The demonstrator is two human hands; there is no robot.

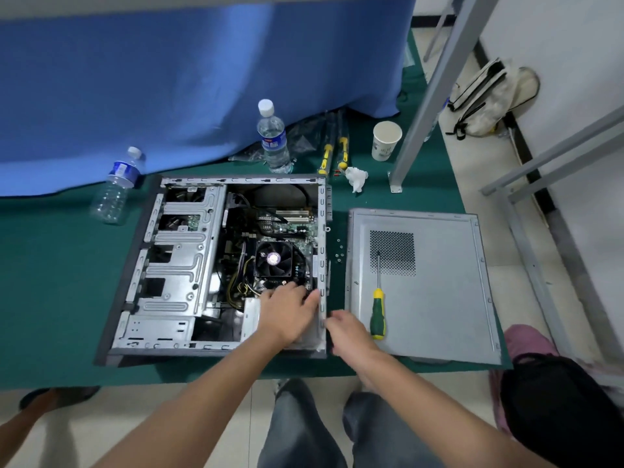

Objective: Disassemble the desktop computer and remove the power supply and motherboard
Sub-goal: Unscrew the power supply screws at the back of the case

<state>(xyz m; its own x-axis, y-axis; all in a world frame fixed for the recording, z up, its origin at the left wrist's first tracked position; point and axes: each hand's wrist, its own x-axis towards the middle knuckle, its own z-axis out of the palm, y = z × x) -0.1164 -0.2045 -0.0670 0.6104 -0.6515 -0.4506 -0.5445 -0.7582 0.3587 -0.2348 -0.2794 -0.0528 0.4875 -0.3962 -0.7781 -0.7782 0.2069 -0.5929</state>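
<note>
The open computer case lies mid-mat — the left hand rests fingers spread on the power supply in its near right corner; the right hand pinches the case's edge — screwdriver on the side panel.

Both forearms are bare, with no sleeves in sight. The left hand and right hand wear no gloves, rings or watch. Dark grey trousers cover the legs.
</note>
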